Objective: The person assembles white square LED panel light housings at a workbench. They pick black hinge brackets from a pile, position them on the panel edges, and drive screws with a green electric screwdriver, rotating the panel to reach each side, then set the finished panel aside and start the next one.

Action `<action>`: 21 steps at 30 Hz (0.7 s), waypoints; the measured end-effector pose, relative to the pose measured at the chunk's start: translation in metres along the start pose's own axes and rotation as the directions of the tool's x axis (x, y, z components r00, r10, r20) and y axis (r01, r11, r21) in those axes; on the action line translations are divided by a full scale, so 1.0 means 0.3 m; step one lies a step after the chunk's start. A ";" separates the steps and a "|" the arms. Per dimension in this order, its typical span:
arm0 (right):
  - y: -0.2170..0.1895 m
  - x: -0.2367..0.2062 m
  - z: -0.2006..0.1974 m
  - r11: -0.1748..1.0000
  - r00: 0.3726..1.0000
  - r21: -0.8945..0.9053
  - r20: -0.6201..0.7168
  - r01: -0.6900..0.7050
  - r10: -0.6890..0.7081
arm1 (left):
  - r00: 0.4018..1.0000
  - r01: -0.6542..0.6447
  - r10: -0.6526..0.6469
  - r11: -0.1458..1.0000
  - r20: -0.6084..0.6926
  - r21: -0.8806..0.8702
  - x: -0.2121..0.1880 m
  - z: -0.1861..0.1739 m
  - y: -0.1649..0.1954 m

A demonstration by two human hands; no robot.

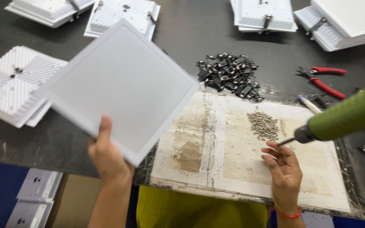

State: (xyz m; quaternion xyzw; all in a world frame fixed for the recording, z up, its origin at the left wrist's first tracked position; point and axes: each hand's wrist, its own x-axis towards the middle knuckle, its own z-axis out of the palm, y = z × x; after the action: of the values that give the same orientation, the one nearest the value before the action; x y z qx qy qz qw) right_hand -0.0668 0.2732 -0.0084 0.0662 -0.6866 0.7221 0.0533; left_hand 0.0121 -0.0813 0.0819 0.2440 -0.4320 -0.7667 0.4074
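Panel: white square flat panel [121,86], held tilted in the air over the left part of the dark table [191,38], its lower corner just above the worn cardboard mat [216,139].
Landmark: the cardboard mat, beige and stained, lies flat at the near edge of the table; all places below are told from it.
Left hand: left hand [106,154] is left of the mat, fingers closed on the lower edge of the panel, thumb on the front face, wrist bent upward.
Right hand: right hand [281,166] rests over the right part of the mat, palm turned up, fingers loosely curled and half open; whether it holds something small I cannot tell. A red string is around the wrist.
Screws: small heap of silver screws [263,124] on the mat, just behind the right hand.
Tool: green-wrapped driver [347,114] hangs slanted over the right edge of the mat, its dark tip close to the right hand fingers, not gripped.
Clips: pile of black metal clips [229,76] on the table behind the mat.
Pliers: red-handled pliers [324,78] behind the mat to the right.
Ribbed pieces: white ribbed square housings [11,82] far left of the mat and more along the far side of the table.
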 end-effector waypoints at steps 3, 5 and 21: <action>0.019 0.000 -0.006 1.000 1.000 0.012 -0.021 0.018 -0.017 | 0.986 0.126 -0.116 0.989 0.118 -0.082 0.105 0.177 -0.062; 0.031 0.001 -0.009 0.999 0.999 0.026 -0.024 0.028 -0.028 | 0.969 0.177 -0.150 0.976 0.195 -0.130 0.178 0.304 -0.117; 0.095 0.017 -0.017 1.000 0.999 0.012 -0.030 -0.021 0.021 | 0.901 0.366 -0.431 0.820 -0.053 -0.440 0.368 0.998 -0.301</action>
State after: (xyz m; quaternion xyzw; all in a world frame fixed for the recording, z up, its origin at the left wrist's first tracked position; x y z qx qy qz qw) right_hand -0.0766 0.2768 -0.0359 0.0484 -0.6819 0.7277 0.0557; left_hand -0.3033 -0.0081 0.1536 0.2925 -0.1642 -0.8890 0.3116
